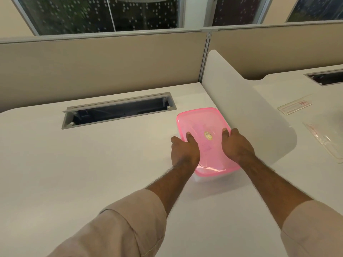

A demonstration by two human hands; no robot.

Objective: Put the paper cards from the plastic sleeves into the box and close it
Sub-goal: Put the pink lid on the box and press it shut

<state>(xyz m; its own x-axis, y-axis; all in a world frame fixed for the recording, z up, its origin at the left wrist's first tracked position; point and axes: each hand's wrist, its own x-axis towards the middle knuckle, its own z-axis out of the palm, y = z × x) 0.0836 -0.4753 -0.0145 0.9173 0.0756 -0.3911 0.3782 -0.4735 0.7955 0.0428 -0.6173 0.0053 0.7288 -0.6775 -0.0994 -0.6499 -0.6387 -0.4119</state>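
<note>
A clear plastic box with a translucent pink lid [202, 121] stands on the white desk, close to the frosted side divider. The lid lies on top of the box, and a small gold sticker [208, 135] marks its middle. My left hand [183, 151] grips the lid's left edge, thumb on top. My right hand [236, 145] grips the right edge the same way. Faint shapes show through the lid; I cannot make out the cards. Plastic sleeves [295, 106] lie on the neighbouring desk at the right.
An open cable tray slot [118, 110] is cut into the desk [74, 164] behind the box. The frosted divider [246, 108] rises just right of the box. A beige partition wall runs along the back. Another clear sleeve [326, 140] lies at the far right.
</note>
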